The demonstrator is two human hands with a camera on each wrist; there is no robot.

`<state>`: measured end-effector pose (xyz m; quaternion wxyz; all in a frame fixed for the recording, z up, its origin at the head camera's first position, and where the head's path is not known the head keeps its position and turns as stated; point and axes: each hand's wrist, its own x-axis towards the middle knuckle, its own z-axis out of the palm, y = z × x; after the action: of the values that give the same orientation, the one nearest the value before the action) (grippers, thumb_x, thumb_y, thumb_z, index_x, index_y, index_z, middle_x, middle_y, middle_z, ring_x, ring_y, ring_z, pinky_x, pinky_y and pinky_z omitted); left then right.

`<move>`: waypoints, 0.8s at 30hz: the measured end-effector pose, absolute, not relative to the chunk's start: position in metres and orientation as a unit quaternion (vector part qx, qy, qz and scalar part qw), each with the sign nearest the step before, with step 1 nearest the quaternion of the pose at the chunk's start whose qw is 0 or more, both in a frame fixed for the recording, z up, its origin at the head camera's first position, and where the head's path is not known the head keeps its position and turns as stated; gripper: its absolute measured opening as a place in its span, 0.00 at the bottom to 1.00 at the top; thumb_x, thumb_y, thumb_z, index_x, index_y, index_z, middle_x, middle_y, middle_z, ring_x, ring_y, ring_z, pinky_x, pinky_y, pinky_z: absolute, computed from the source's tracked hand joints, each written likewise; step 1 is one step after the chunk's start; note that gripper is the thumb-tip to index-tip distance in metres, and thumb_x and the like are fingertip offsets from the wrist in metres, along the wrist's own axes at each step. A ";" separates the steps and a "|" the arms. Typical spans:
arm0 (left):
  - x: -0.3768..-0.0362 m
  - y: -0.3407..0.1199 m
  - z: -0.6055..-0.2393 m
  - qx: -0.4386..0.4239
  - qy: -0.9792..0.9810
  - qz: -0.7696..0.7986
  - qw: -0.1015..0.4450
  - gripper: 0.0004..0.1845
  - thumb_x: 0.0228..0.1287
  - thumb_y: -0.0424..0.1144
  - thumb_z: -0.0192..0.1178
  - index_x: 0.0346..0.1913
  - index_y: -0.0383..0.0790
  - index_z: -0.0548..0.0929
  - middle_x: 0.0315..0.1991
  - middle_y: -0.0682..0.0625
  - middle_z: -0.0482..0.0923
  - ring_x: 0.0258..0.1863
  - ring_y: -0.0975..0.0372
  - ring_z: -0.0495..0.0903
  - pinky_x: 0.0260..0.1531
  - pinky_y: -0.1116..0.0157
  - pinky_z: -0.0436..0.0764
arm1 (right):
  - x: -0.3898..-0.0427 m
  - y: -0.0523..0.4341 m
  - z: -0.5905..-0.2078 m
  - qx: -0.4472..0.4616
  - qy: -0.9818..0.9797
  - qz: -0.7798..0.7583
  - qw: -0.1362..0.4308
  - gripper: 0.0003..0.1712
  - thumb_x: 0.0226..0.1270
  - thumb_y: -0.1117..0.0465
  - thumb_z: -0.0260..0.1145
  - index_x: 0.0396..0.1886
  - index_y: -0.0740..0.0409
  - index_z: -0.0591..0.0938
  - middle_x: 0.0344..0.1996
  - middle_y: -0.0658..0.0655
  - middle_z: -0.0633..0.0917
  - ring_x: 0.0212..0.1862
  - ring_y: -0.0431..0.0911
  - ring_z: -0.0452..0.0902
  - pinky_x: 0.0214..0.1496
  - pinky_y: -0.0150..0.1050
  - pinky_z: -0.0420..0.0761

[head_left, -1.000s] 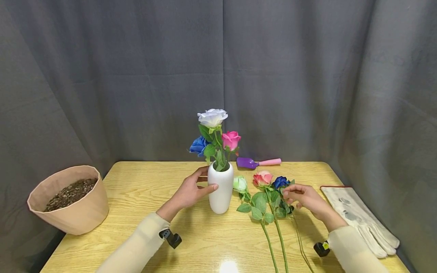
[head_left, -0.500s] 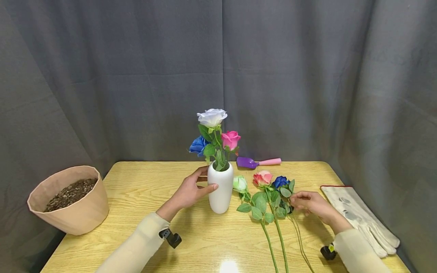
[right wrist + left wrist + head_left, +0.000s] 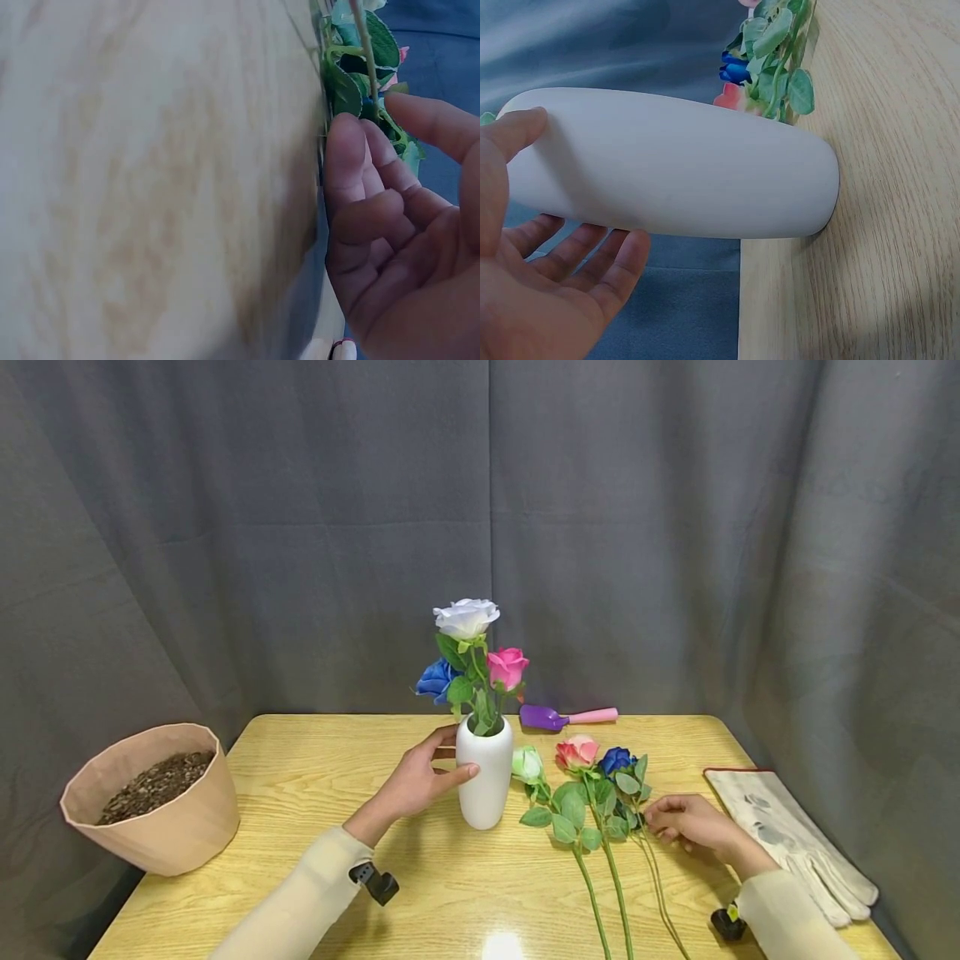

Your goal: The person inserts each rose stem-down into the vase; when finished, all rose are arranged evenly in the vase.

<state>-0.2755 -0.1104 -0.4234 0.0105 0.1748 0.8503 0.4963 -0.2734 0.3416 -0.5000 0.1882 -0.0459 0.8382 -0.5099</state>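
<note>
From the head view, the left hand (image 3: 415, 782) cups the side of the white vase (image 3: 484, 774), thumb on its front and fingers spread behind, on the wooden table (image 3: 315, 785). A white rose (image 3: 466, 617), a pink rose (image 3: 507, 667) and a blue rose (image 3: 437, 680) stand in the vase. The right hand (image 3: 690, 822) rests low on the table with curled fingers at the stem of the dark blue rose (image 3: 617, 761), which lies flat just right of the vase beside a peach rose (image 3: 577, 752) and a pale green rose (image 3: 527, 764). Whether the fingers already pinch the stem cannot be told here. A purple trowel (image 3: 567, 717) lies at the far edge, work gloves (image 3: 787, 839) at the right, and a pot of soil (image 3: 153, 797) stands at the left.

In the left wrist view, the thumb presses the vase wall (image 3: 675, 165) and the open fingers (image 3: 592, 262) lie loosely behind it without closing.

In the right wrist view, the fingertips (image 3: 349, 142) and thumb sit on either side of the green stem (image 3: 365, 52) among leaves, touching or nearly so; a firm pinch cannot be told.
</note>
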 end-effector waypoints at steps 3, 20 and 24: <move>-0.276 -0.110 -0.423 0.176 0.850 0.497 0.010 0.41 0.63 0.54 0.68 0.75 0.47 0.64 0.66 0.46 0.73 0.65 0.50 0.76 0.58 0.52 0.82 | -0.272 0.342 -0.502 -0.047 0.842 -0.502 0.194 0.17 0.75 0.57 0.60 0.50 0.68 0.80 0.35 0.54 0.85 0.25 0.39 0.74 0.20 0.30 0.70; -0.276 -0.110 -0.423 0.177 0.850 0.496 0.010 0.41 0.63 0.54 0.68 0.75 0.47 0.64 0.66 0.46 0.73 0.64 0.50 0.76 0.57 0.52 0.83 | -0.268 0.341 -0.499 -0.065 0.859 -0.458 0.222 0.17 0.71 0.52 0.65 0.35 0.64 0.85 0.26 0.51 0.86 0.25 0.41 0.81 0.18 0.29 0.66; -0.275 -0.110 -0.421 0.174 0.852 0.493 0.011 0.41 0.63 0.54 0.68 0.75 0.48 0.64 0.66 0.47 0.73 0.64 0.50 0.77 0.57 0.52 0.82 | -0.268 0.340 -0.497 -0.067 0.858 -0.455 0.229 0.18 0.71 0.52 0.64 0.37 0.64 0.86 0.26 0.51 0.88 0.26 0.42 0.83 0.19 0.29 0.66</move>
<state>-0.2754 -0.1100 -0.4214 0.0106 0.1737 0.8524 0.4932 -0.2676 0.3398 -0.4968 0.2292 -0.0666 0.8580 -0.4548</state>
